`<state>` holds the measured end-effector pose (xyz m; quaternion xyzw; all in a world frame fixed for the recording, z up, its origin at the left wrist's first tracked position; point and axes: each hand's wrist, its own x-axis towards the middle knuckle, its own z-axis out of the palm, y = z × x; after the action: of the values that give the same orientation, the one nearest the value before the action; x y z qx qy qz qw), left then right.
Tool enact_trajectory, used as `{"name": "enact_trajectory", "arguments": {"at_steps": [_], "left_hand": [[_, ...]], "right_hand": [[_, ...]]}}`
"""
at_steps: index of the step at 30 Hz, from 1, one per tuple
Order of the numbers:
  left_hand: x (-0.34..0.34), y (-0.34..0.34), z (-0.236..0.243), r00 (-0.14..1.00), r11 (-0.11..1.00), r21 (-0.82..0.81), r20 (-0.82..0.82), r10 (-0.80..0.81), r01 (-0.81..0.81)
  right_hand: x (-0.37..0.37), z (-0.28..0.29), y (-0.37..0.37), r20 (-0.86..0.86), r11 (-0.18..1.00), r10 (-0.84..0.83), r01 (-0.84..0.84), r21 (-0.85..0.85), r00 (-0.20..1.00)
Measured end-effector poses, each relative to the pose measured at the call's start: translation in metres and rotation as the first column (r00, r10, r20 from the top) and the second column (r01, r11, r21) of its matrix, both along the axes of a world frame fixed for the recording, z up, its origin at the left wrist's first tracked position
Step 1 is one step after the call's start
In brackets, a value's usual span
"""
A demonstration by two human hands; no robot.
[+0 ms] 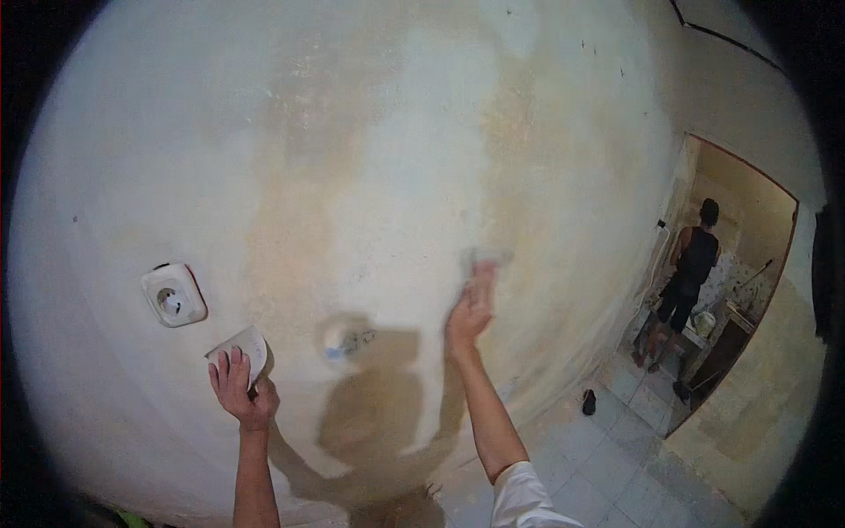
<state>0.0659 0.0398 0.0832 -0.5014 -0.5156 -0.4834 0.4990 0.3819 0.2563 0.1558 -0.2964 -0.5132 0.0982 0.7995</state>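
Low on the left of the patchy wall (422, 176), my left hand (236, 383) grips a pale, curled sheet of sandpaper (253, 348). Its fingers lie over the sheet, close below a white wall socket (175, 295). Further right and higher up, my right hand (471, 317) reaches to the wall, its fingers smeared by motion. A pale, blurred flat piece (480, 255) shows at those fingertips, seemingly pressed to the wall; what it is made of cannot be made out.
A round opening with wires (348, 341) sits in the wall between my hands, partly in my shadow. On the right, past a doorway (748, 154), another person (695, 264) stands facing away. A dark shoe-like object (589, 402) lies on the tiled floor (607, 466).
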Motion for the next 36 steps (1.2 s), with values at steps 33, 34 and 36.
{"name": "enact_trajectory", "arguments": {"at_steps": [33,34,36], "left_hand": [[0.000,-0.003,0.005,1.000,1.000,-0.012,0.007,0.007,-0.007],[0.002,0.000,0.004,1.000,1.000,-0.003,0.012,0.005,-0.005],[-0.002,-0.004,-0.001,1.000,1.000,0.000,0.006,0.027,-0.027]], "right_hand": [[0.044,-0.082,-0.003,0.643,0.965,-0.196,0.030,0.259,0.740],[0.051,-0.087,0.011,0.478,0.957,-0.276,0.195,0.213,0.834],[0.052,-0.055,0.003,-0.173,0.979,-0.072,0.036,-0.201,0.982]]}}
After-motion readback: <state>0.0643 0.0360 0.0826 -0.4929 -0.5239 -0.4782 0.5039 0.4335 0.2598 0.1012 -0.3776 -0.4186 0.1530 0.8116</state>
